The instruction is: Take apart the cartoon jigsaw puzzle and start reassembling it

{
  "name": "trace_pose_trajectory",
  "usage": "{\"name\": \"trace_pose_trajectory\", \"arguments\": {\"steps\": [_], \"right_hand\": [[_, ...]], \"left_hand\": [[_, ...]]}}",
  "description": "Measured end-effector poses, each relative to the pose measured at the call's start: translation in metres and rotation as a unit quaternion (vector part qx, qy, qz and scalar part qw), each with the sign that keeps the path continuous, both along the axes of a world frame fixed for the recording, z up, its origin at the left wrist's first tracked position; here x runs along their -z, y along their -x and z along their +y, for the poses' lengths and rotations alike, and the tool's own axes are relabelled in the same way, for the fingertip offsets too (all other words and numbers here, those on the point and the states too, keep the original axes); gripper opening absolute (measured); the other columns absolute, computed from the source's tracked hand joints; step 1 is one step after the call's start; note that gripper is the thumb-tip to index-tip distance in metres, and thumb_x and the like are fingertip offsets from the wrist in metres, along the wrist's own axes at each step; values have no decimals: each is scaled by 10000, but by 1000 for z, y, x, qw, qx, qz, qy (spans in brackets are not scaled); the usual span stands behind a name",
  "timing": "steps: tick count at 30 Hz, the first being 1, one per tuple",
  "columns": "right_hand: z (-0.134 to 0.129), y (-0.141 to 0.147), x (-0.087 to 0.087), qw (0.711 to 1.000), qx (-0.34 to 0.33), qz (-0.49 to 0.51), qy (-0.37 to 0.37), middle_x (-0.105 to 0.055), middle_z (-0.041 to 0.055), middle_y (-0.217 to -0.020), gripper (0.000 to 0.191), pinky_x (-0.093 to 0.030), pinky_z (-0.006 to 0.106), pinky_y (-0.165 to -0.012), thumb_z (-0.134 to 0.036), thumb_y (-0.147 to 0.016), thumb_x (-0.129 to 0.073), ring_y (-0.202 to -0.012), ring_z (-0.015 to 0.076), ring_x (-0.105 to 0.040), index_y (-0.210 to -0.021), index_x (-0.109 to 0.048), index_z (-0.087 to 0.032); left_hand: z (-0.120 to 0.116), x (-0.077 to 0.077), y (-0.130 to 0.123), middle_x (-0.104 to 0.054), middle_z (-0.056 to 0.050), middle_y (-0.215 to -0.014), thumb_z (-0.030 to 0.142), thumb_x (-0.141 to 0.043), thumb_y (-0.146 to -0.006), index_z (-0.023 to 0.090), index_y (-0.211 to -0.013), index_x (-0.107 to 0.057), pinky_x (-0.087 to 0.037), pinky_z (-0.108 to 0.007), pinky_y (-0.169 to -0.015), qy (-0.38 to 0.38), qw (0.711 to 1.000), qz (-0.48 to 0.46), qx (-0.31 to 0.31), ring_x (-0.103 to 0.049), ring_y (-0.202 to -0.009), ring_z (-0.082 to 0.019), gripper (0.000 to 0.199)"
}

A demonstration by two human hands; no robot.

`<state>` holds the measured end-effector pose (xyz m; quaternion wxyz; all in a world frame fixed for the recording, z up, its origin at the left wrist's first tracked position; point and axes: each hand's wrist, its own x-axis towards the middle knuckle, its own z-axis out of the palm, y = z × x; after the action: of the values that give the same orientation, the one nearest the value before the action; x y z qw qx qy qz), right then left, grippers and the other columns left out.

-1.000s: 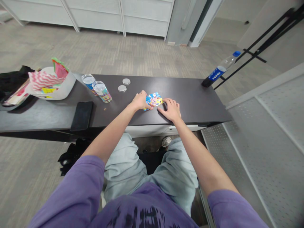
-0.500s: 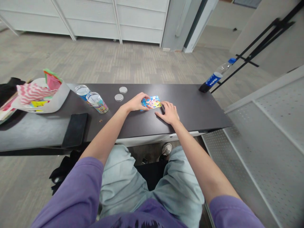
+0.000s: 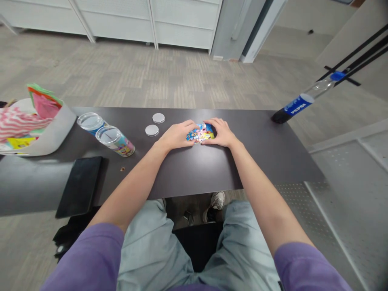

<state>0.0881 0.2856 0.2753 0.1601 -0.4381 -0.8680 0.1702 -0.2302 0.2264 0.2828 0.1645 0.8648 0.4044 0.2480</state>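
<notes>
A small colourful jigsaw puzzle [image 3: 201, 132] lies flat on the dark table [image 3: 188, 173], blue with yellow and pink parts. My left hand [image 3: 178, 135] is curved round its left end, with thumb and fingers on its edges. My right hand [image 3: 222, 133] grips the right end in the same way, thumb on the near edge and fingers on the far edge. Left of my left hand lie two round silver lids, one nearer [image 3: 152, 130] and one farther [image 3: 158, 118].
Two clear-topped cans, one patterned [image 3: 117, 141] and one blue [image 3: 92, 123], stand at the left. Beyond them are a white bin [image 3: 62, 131] of packets and a black tablet [image 3: 80, 186]. A Pepsi bottle [image 3: 295, 106] stands at the far right corner.
My right hand has moved from beside the puzzle's near right corner to close round its right end. My left hand stays at the left end. The view has shifted, bringing the table closer.
</notes>
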Motion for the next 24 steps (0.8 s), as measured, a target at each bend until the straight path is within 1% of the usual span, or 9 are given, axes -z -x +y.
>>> {"name": "trace_pose_trajectory", "arguments": {"steps": [2, 4, 7, 9, 13, 16, 18, 21, 24], "right_hand": [[10, -1, 2, 1000, -16, 22, -4, -787, 213, -1692, 1372, -485, 778, -1395, -1158, -744, -959, -1580, 571, -685, -1796, -777, -296], [17, -3, 5, 999, -30, 41, -8, -783, 197, -1648, 1384, -484, 791, -1388, -1170, -696, -989, -1549, 570, -676, -1774, -792, -325], [23, -7, 9, 998, -38, 51, -5, -758, 187, -1597, 1414, -478, 817, -1402, -1171, -620, -1038, -1522, 568, -653, -1742, -821, -338], [26, -8, 10, 998, -37, 51, 2, -737, 185, -1564, 1423, -467, 833, -1420, -1158, -576, -1072, -1519, 572, -638, -1712, -841, -332], [29, -5, 8, 998, -28, 49, 18, -693, 199, -1554, 1387, -416, 838, -1462, -1122, -555, -1111, -1549, 591, -617, -1640, -862, -293], [27, -2, 5, 998, -19, 48, 25, -680, 212, -1566, 1359, -382, 854, -1462, -1112, -534, -1122, -1566, 614, -610, -1569, -850, -275], [26, 0, 2, 998, -16, 49, 26, -691, 212, -1561, 1332, -397, 851, -1432, -1104, -522, -1123, -1555, 616, -614, -1520, -823, -273], [23, 3, -1, 997, -19, 65, 31, -743, 181, -1500, 1228, -464, 791, -1361, -1048, -538, -1130, -1455, 562, -660, -1430, -767, -286], [22, 6, -1, 995, -32, 89, 43, -788, 137, -1424, 1064, -514, 720, -1303, -892, -576, -1159, -1343, 492, -703, -1351, -735, -300]], "left_hand": [[2, 1, -2, -832, -163, -1592, 411, -781, -1059, 257, -1558, -792, -688, -530, -1204, -3, 1000, -7, 3, -840, -1422, -386, 521], [2, 1, -2, -829, -182, -1586, 502, -837, -1064, 234, -1586, -778, -659, -571, -1258, -3, 1000, -1, -4, -818, -1441, -412, 589], [-1, -1, 0, -788, -243, -1609, 764, -1017, -931, 186, -1592, -776, -594, -681, -1302, 8, 997, 38, -63, -733, -1505, -523, 911], [-2, -2, 1, -761, -258, -1606, 836, -1074, -853, 174, -1516, -797, -563, -704, -1293, 26, 992, 56, -110, -692, -1507, -552, 977], [-2, -3, -1, -786, -187, -1503, 773, -1094, -856, 234, -1302, -812, -534, -656, -1261, 74, 987, 40, -138, -689, -1449, -501, 754], [1, -1, -2, -827, -135, -1432, 678, -1105, -845, 263, -1235, -788, -525, -623, -1241, 92, 987, 20, -127, -719, -1377, -450, 652], [2, -1, -2, -855, -108, -1362, 624, -1081, -868, 271, -1228, -775, -534, -606, -1225, 94, 989, 7, -112, -754, -1306, -416, 589], [2, 0, -1, -885, -83, -1281, 563, -1035, -900, 279, -1230, -772, -588, -565, -1169, 103, 991, -30, -80, -804, -1202, -370, 509], [1, 1, -2, -901, -71, -1230, 514, -989, -921, 276, -1262, -779, -652, -505, -1092, 121, 988, -83, -50, -829, -1122, -325, 465]]}}
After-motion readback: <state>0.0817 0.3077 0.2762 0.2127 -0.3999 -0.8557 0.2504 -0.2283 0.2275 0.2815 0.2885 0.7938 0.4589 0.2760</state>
